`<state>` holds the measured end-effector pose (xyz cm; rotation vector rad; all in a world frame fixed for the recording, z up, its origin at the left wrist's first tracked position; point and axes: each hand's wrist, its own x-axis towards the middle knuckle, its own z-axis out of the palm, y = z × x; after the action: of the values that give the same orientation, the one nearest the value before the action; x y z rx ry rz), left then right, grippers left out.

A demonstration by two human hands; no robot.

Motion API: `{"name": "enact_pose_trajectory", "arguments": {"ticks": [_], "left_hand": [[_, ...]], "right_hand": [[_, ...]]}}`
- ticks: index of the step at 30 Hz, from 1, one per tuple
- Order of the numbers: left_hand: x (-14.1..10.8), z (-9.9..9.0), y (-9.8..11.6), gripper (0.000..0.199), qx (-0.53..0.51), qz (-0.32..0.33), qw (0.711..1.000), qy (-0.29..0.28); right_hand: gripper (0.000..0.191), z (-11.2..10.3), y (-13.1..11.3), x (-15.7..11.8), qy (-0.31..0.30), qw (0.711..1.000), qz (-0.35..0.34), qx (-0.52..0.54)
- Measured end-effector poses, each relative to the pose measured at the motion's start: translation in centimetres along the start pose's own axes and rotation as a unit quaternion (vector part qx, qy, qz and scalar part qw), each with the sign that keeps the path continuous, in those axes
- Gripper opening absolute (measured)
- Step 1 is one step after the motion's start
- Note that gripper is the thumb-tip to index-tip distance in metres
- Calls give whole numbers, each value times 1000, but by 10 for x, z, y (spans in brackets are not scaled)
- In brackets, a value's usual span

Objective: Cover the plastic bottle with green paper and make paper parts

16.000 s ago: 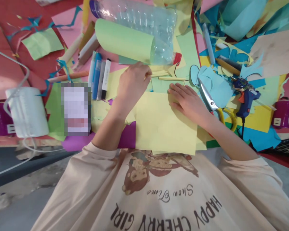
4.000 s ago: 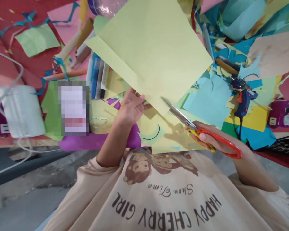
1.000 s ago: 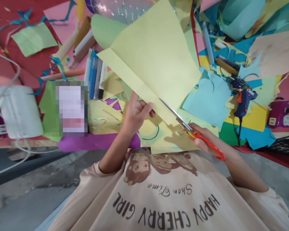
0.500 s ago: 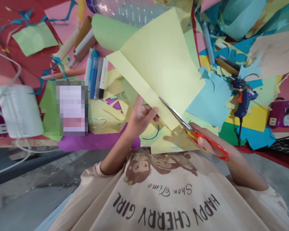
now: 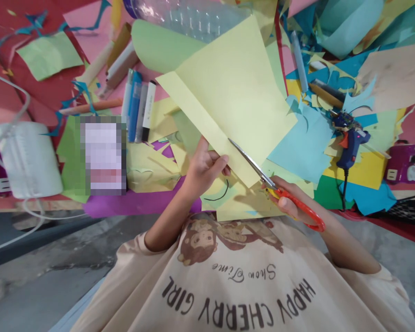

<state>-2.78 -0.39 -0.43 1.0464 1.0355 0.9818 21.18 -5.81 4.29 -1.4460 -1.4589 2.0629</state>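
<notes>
A large pale yellow sheet of paper [image 5: 235,92] is held up over the table, a folded strip running along its lower left edge. My left hand [image 5: 209,166] pinches that strip from below between thumb and fingers. Scissors [image 5: 293,198] with red and yellow handles are gripped in my right hand [image 5: 285,198]. Their blades lie along the sheet by the fold, tips pointing up and left; they look closed or nearly so. Part of my right hand's fingers is hidden behind the handles.
Several pens and markers [image 5: 136,106] lie left of the sheet, beside a blurred phone-like rectangle [image 5: 103,154]. A white container [image 5: 29,159] stands at the far left. At right lies a blue glue gun [image 5: 349,143] with a cord. A clear plastic bottle [image 5: 190,18] lies behind; paper scraps [image 5: 297,143] surround everything.
The yellow sheet and my left hand have shifted very slightly to the right. The scissor handles have swung a little to the left, while the blade tips stay by the fold.
</notes>
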Motion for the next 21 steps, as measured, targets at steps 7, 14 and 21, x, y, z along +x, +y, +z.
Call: {"name": "enact_pose_trajectory", "arguments": {"ticks": [7,14,21], "left_hand": [[1,-4,-8,48,-5,-24,999,23],[4,-7,-5,19,-2,-18,995,98],[-1,-2,1,35,57,8,992,109]], "right_hand": [[71,-7,8,-1,-6,998,-9,-59],[68,-12,5,-8,-23,993,-10,-117],[60,-14,2,-10,-77,990,-45,-107]]}}
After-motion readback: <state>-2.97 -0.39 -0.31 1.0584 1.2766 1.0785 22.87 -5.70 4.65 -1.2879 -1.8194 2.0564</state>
